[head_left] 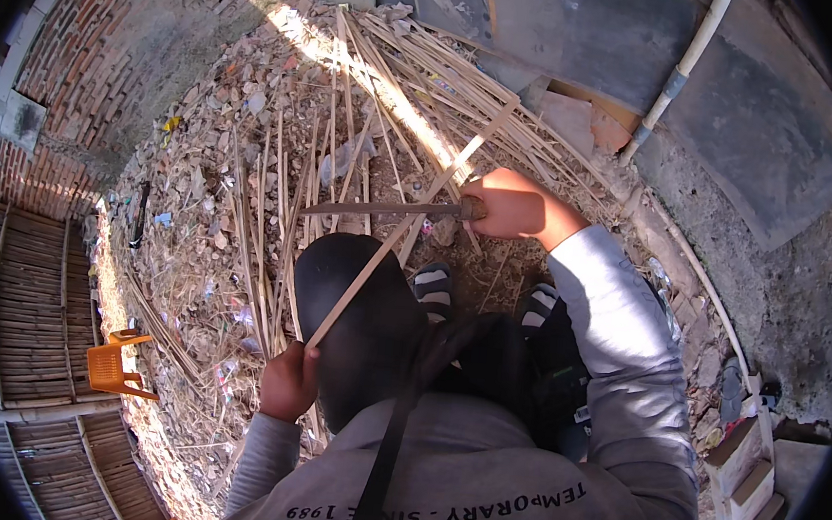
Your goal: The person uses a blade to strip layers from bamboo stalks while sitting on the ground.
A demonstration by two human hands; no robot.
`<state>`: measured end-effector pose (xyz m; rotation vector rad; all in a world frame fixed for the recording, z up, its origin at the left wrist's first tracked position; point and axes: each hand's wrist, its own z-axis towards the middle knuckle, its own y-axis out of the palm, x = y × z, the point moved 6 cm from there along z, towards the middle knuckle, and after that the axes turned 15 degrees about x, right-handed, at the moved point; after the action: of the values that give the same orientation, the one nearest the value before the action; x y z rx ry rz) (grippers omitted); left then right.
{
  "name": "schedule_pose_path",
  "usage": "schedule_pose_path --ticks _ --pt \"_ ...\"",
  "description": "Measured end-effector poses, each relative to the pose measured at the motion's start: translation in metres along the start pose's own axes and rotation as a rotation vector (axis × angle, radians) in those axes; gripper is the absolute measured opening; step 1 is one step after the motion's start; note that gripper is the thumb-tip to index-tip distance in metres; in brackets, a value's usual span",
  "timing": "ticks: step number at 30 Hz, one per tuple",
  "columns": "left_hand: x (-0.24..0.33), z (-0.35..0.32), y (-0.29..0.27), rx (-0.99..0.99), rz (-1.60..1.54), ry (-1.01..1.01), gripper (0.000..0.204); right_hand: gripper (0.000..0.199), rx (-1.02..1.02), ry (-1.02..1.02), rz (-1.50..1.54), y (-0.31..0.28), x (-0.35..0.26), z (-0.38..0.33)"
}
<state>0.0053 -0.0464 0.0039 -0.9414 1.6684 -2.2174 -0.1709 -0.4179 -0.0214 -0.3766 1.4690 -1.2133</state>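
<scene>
My left hand (289,383) is closed around the lower end of a long, thin bamboo strip (366,278). The strip slants up and to the right, away from me. In my right hand (510,205) is the handle of a machete (381,207), gripped in a fist. Its dark, narrow blade points left and crosses the strip near the middle. Whether blade and strip touch, I cannot tell. Just below the blade are a black cap (349,299) and my striped footwear (433,291).
Many bamboo strips (450,77) lie piled at the far side, with more (268,219) spread on the rubble-strewn ground to the left. An orange plastic chair (112,369) stands by a bamboo slat panel (37,299). A grey wall with a pipe (677,85) borders the right; a brick wall (89,68) rises far left.
</scene>
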Motion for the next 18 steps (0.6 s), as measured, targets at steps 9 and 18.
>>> schedule_pose_path --ticks 9,18 --pt "-0.002 0.015 -0.004 -0.114 -0.221 0.057 0.044 0.028 0.05 -0.057 -0.019 0.004 0.004 -0.001" --pt "-0.007 0.018 -0.003 -0.126 -0.238 0.012 0.043 0.014 0.017 0.271 0.153 0.013 0.028 0.002"
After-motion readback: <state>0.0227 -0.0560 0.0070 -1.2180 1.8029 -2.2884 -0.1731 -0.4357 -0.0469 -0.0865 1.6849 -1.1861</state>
